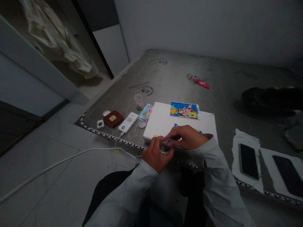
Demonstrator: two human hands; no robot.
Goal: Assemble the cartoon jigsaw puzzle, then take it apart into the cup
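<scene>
My left hand (154,156) is wrapped round a small clear round tub (165,149), just in front of the white box (158,117). Small dark and coloured bits show inside the tub. Fingers of my right hand (188,137) are pinched together at the tub's mouth; whatever they hold is too small to make out. A bright cartoon card (184,110) lies on the far part of the box. Behind my right hand, a second blue-and-yellow piece is mostly hidden. Left of the box lie a round lid (142,124) and a cartoon sheet (145,114).
A clear container (139,102) with small pieces, a white power bank (128,122) with a cable, and a brown case (113,119) are on the left. A red packet (200,83) lies farther back. Two phones, one black-screened (248,161), rest on white paper at right.
</scene>
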